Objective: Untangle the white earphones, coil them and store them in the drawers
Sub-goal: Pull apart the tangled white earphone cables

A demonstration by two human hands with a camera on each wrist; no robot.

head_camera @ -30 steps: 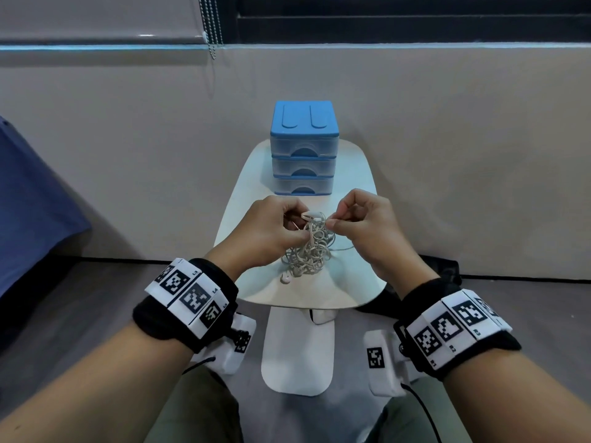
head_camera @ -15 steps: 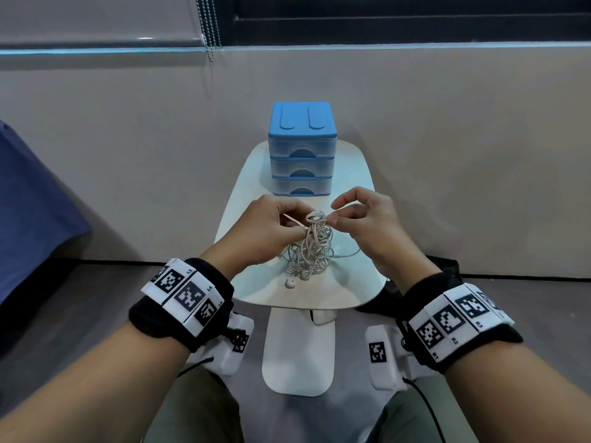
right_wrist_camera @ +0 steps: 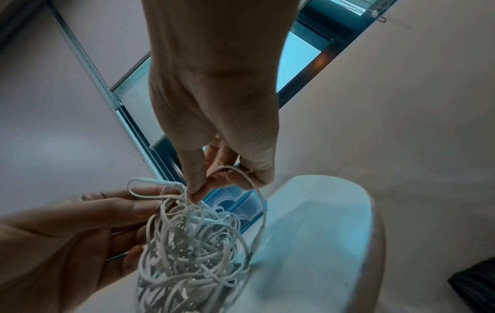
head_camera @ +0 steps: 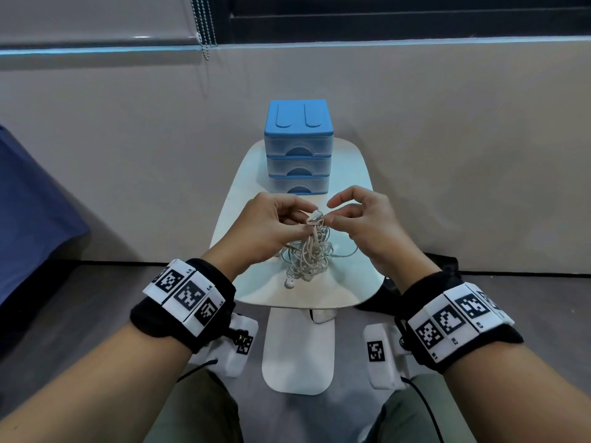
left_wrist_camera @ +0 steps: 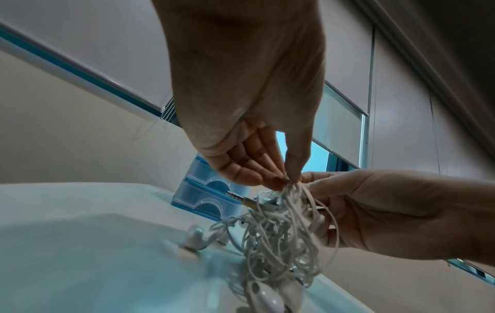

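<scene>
Head view first, reading left to right: we see the blue bedding (head_camera: 28, 212) at the far left edge, well apart from the small white counter (head_camera: 358, 282), with open grey floor (head_camera: 96, 298) between them. Our left hand (head_camera: 265, 231) pinches the top of the white earphones (head_camera: 308, 254) between thumb and curled fingers (left_wrist_camera: 249, 169); the tangle hangs down so that its lower loops and one earbud rest on the counter, close to the near rim. Just behind the hands stand the blue drawers (head_camera: 299, 148), all three shut, at the counter's far end against the wall. Our right hand (head_camera: 367, 225) pinches a strand at the same top knot, thumb meeting a fingertip, the other fingers (right_wrist_camera: 257, 169) loosely curled (one loop arcs out past them toward the counter's right side). Bare counter lies either side of the bundle, narrow on the left, a little wider on the right.

Against the earlier picture, the right index finger has lifted away from the bundle, and the bundle hangs drawn taller.
</scene>
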